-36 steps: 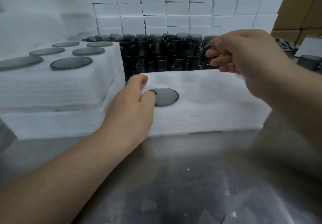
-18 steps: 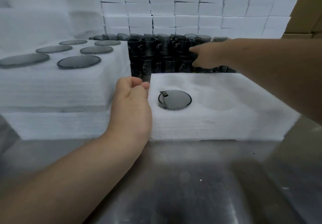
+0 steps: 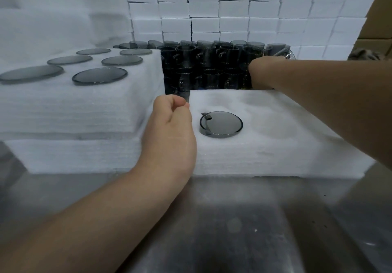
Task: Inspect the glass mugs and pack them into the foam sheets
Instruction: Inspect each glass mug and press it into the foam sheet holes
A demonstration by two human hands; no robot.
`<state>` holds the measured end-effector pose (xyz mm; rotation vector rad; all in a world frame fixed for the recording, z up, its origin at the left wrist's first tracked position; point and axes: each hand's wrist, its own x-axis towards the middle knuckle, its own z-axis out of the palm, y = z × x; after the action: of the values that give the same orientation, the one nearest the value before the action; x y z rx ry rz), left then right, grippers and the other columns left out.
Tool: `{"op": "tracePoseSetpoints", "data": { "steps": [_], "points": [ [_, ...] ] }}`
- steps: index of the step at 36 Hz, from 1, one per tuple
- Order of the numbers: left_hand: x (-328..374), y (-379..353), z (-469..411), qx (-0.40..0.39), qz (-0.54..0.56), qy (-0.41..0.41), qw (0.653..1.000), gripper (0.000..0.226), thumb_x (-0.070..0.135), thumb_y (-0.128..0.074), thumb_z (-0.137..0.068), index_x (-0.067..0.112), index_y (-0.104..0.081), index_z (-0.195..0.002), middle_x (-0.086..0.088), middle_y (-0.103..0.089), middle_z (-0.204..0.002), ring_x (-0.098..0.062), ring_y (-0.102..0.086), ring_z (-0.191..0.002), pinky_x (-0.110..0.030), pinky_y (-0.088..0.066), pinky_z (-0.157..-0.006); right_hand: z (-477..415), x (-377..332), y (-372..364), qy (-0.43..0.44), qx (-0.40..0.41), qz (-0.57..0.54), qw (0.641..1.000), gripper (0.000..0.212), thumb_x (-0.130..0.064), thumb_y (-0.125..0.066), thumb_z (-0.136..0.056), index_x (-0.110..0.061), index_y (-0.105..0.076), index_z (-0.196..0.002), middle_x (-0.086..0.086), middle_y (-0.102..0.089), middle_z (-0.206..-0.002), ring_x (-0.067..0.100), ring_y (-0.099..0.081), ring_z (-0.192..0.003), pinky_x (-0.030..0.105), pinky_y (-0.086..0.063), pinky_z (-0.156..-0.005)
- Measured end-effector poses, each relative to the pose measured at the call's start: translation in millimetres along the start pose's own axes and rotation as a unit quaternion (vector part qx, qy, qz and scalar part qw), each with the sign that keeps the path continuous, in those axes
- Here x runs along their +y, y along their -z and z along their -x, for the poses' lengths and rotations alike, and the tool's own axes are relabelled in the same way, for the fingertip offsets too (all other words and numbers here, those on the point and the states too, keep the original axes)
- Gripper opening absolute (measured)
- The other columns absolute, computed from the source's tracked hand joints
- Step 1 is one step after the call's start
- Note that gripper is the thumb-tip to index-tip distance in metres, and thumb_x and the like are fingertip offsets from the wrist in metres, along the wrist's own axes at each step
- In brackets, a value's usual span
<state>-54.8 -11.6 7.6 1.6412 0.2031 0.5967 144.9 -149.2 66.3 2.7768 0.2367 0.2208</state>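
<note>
Head view: fetching step. Right hand (image 3: 263,73) reaches among the stacked mugs (image 3: 201,64) behind the foam (image 3: 275,145); fingers hidden, grip cannot be told. Left hand (image 3: 169,128), curled and empty, sits beside the packed mug (image 3: 221,124). Next: lift one clear and inspect it.

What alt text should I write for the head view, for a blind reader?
A person's right hand reaches into stacked dark glass mugs behind white foam sheets that hold one packed mug. The empty left hand is curled at the foam's left edge.
</note>
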Motion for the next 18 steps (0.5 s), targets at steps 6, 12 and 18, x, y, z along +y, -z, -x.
{"op": "tracePoseSetpoints", "data": {
  "steps": [6, 12, 18],
  "points": [
    [0, 0, -1, -0.002, -0.009, 0.0, 1.0, 0.017, 0.022, -0.04, -0.081, 0.034, -0.051, -0.081, 0.016, -0.057, -0.075, -0.002, -0.052, -0.067, -0.027, -0.044, -0.062, -5, 3, -4, -0.004, 0.045, -0.054, 0.997, 0.017, -0.001, -0.047, -0.08, -0.006, -0.046, -0.064, 0.011, -0.049, -0.067, 0.026, -0.05, -0.062, 0.032, -0.04, -0.056],
    [0, 1, -3, -0.001, -0.004, -0.001, 1.0, 0.025, 0.032, -0.035, -0.064, 0.033, -0.054, -0.081, 0.013, -0.059, -0.08, -0.008, -0.054, -0.077, -0.028, -0.045, -0.069, 4, 10, 15, -0.018, 0.088, -0.093, 0.992, 0.006, -0.008, -0.051, -0.081, -0.004, -0.055, -0.078, 0.01, -0.05, -0.072, 0.024, -0.046, -0.06, 0.033, -0.037, -0.057],
    [5, 0, 0, -0.004, -0.001, -0.019, 1.0, 0.029, 0.033, -0.033, -0.066, 0.035, -0.057, -0.081, 0.016, -0.061, -0.087, -0.01, -0.057, -0.092, -0.031, -0.045, -0.082, 30, 17, 46, -0.009, 0.212, -0.19, 0.959, 0.037, -0.016, -0.047, -0.091, -0.007, -0.052, -0.127, 0.02, -0.053, -0.121, 0.035, -0.044, -0.115, 0.04, -0.04, -0.095]
  ]
}}
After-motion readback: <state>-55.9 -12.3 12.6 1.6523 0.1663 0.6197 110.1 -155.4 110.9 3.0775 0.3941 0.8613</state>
